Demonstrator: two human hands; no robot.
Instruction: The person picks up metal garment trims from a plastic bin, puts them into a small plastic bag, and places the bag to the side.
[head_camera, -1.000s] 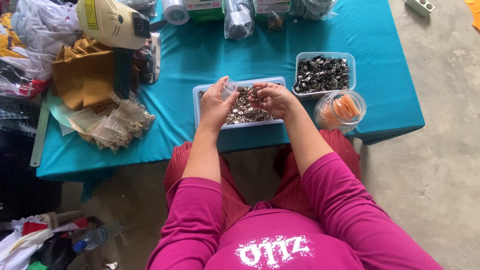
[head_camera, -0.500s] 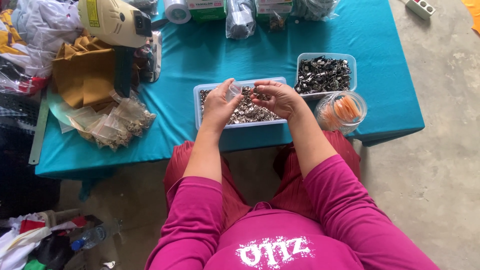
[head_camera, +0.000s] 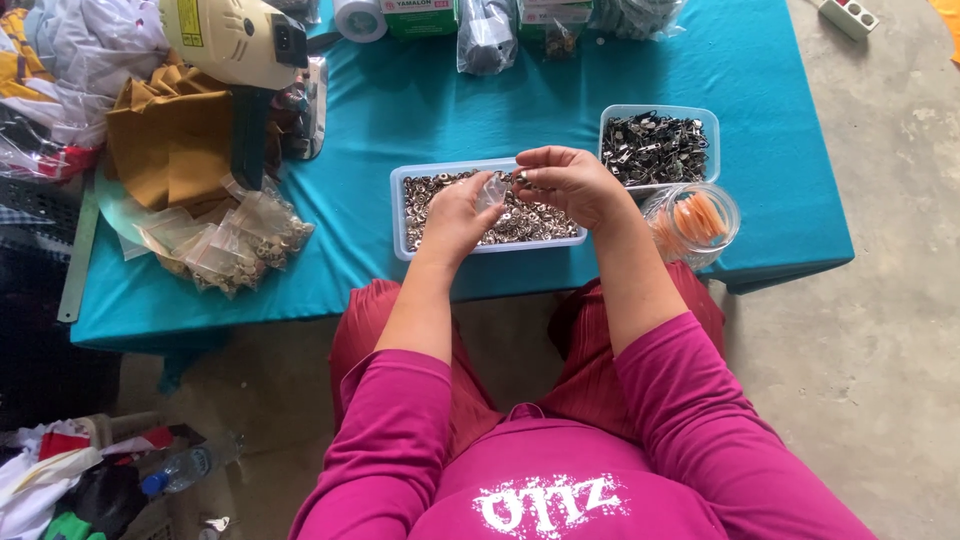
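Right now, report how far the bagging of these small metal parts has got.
Done: filled bags piled left on the table. In hand: left hand holds a small clear bag; right hand pinches parts at it. Left: the tray below remains well stocked.

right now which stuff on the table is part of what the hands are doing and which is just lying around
In use:
left hand holding a small clear bag
right hand pinching small metal pieces at the bag's mouth
clear tray of small metal rings

Lying about:
tray of dark metal clips
round tub of orange pieces
pile of filled bags
brown cloth
cream power tool
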